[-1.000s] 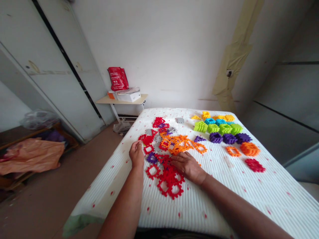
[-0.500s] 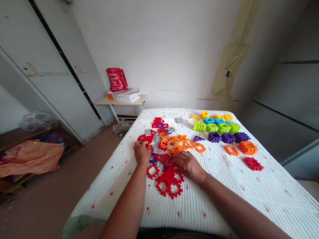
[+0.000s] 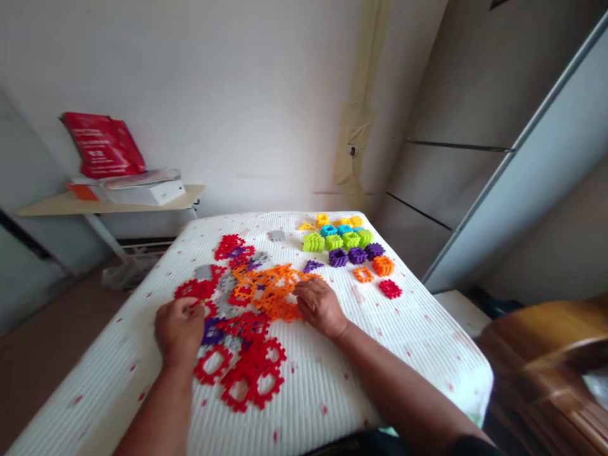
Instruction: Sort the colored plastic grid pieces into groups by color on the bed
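Observation:
My left hand point(image 3: 180, 329) is at the left edge of a loose pile of toothed plastic building pieces. Its thumb and fingers are pinched together beside red pieces point(image 3: 196, 289); what they hold is hidden. At the pile's right side, my right hand point(image 3: 320, 305) has its fingers curled against the orange pieces point(image 3: 278, 294), seemingly gripping one at its edge. Red square frames point(image 3: 254, 375) lie overlapping at the near end. Purple pieces point(image 3: 212, 330) and grey pieces point(image 3: 227, 285) are mixed in between.
Sorted stacks stand at the back right: yellow point(image 3: 323, 220), blue point(image 3: 328, 230), green point(image 3: 314, 242), purple point(image 3: 339, 257), orange point(image 3: 382, 265) and red point(image 3: 390, 289). A single grey piece point(image 3: 277, 235) lies farther back. A side table point(image 3: 52, 206) carries a red bag point(image 3: 102, 145). Wooden furniture is at right.
The view has swung right. My right hand has shifted from the red pieces to the orange ones, which now spread closer to me. My left hand has pulled slightly outward and nearer.

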The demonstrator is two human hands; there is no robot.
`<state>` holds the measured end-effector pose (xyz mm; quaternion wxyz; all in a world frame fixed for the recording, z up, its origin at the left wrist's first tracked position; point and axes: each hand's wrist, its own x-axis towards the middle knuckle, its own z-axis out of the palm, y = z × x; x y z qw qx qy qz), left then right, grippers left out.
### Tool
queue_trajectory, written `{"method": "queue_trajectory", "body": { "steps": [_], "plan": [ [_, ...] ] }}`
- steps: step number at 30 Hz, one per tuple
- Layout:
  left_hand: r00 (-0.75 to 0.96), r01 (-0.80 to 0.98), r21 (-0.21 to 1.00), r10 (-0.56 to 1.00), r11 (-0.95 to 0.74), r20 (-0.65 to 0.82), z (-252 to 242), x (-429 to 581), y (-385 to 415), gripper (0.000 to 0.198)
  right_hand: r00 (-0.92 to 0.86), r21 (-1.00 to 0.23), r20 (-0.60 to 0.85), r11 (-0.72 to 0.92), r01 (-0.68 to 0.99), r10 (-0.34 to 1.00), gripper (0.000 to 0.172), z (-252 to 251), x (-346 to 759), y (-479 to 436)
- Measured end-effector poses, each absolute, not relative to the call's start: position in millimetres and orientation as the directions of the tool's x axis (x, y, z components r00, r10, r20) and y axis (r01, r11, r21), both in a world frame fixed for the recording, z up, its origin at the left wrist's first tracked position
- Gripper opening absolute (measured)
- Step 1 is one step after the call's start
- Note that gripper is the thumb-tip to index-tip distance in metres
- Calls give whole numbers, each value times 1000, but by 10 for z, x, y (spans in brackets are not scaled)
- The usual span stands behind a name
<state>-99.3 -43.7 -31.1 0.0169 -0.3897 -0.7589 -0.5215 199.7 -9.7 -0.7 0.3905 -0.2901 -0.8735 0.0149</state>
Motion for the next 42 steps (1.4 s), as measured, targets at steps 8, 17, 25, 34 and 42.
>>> {"method": "queue_trajectory", "body": {
  "steps": [8, 17, 25, 34, 42],
  "plan": [
    [-770, 574, 804, 437, 154, 466, -246, -927, -537, 13, -67, -253, 638, 291, 923, 767, 26, -52, 3401, -46],
    [-785, 529, 843, 431, 96, 444, -176, -741, -582, 23, 195, -130, 270, -165, 978, 943, 39, -124, 3776, -96],
    [-772, 545, 828, 461, 129, 437, -197, -747, -559, 22, 128, -117, 262, -100, 988, 957, 40, -70, 3450, -126],
    [-756, 559, 824, 466, 91, 461, -251, -785, -543, 25, 105, -63, 236, -93, 994, 966, 32, -30, 3297, -165],
    [-778, 267, 962, 575, -62, 253, -168, -633, -540, 37, 114, -113, 295, -84, 990, 949, 39, -26, 3392, -148]
  ]
}}
